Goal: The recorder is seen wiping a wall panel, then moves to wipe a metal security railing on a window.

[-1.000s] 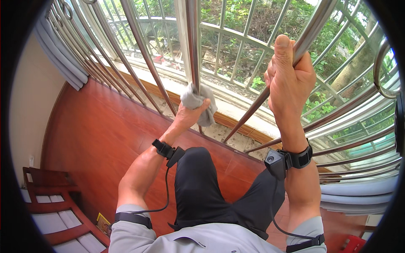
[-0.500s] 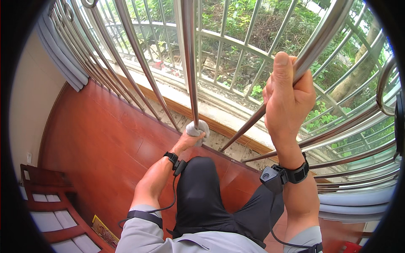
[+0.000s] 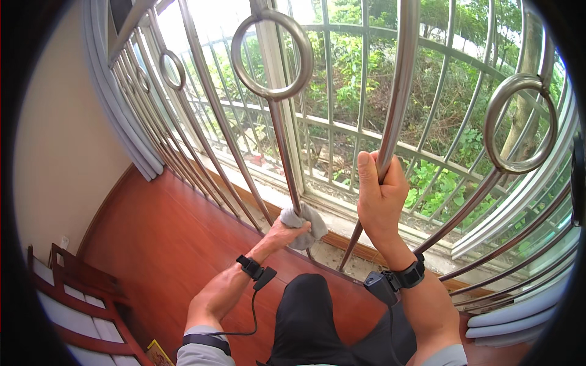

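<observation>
My left hand [image 3: 292, 232] is closed on a light grey cloth [image 3: 310, 227], which is wrapped around the lower part of a metal railing bar [image 3: 284, 146]. A metal ring [image 3: 303, 58] is fixed in that same bar higher up. My right hand [image 3: 383, 198] grips the neighbouring thick metal bar [image 3: 400, 79], thumb pointing up along it. Another ring [image 3: 495, 131] sits in the bar to the right of it. Both wrists carry black straps with small camera units.
Beyond the railing stand a window frame [image 3: 290, 122] and an outer grille with greenery behind. Grey curtains [image 3: 122, 104] hang at the left and right ends. A dark wooden seat with pale cushions [image 3: 79, 320] stands at lower left on the red wood floor [image 3: 177, 244].
My left hand has moved up the bar with the cloth. In the view, my right hand sits lower and nearer the left, still holding its bar. The view has tilted up, showing more rings.
</observation>
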`<state>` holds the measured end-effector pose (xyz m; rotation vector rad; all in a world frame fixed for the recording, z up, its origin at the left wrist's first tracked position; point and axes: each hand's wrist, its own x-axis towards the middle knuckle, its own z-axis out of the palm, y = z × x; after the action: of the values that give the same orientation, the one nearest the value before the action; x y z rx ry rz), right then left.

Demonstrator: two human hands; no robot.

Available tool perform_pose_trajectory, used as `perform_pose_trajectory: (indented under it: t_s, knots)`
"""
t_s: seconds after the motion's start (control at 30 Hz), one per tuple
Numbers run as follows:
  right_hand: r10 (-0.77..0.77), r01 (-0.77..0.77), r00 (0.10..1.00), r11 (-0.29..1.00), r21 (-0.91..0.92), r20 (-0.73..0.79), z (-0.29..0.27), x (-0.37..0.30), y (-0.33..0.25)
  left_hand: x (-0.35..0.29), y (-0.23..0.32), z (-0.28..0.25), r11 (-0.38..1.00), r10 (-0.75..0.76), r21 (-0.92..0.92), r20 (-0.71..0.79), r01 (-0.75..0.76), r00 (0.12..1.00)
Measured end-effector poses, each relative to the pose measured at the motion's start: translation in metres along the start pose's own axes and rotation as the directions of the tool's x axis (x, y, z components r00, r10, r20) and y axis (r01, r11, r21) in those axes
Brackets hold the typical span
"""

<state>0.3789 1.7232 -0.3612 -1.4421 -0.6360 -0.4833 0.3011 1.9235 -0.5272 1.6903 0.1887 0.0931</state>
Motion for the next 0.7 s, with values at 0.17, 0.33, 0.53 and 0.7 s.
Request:
perform_pose_trajectory:
  t_s: [0.17, 0.33, 0.53, 0.7]
  knots:
    - [0.03, -0.03, 0.999, 0.999, 0.034, 0.014, 0.0, 0.003, -0.006, 0.004, 0.088, -0.01, 0.979, 0.203, 0.004, -0.145, -0.205, 0.968]
    - [0.011, -0.011, 1.0, 0.999, 0.041, 0.014, 0.001, 0.004, -0.004, 0.0, 0.169, -0.017, 0.929, 0.343, -0.046, -0.27, -0.367, 0.9]
    - [0.003, -0.003, 1.0, 1.0, 0.006, 0.015, -0.005, 0.004, -0.004, 0.001, 0.225, -0.041, 0.823, 0.382, -0.254, -0.416, -0.509, 0.825]
    - [-0.004, 0.004, 1.0, 1.0, 0.013, 0.025, 0.0, 0.003, -0.006, -0.002, 0.288, -0.078, 0.694, 0.539, -0.254, -0.437, -0.673, 0.72]
